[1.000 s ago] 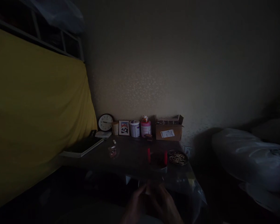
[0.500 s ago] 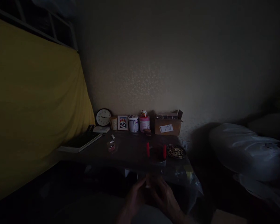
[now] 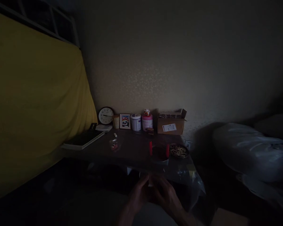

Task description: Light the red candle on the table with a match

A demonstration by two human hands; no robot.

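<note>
Head cam, super dim. My left hand (image 3: 138, 195) and right hand (image 3: 167, 196) meet low in front of the worktop (image 3: 132, 153), fingers curled around some tiny pale thing (image 3: 150, 185); can't tell what it is. Smooth dark worktop: round clock (image 3: 106, 115), two cylindrical tins, cardboard box (image 3: 170, 125) along the wall. Near edge mostly bare, close to my knuckles.

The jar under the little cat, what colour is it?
Pink, with a paler lid; the jar shows in the head view.

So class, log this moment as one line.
left hand: meets right | right hand: pinching small pale item, unclear | table: just beyond | light: dim
</note>
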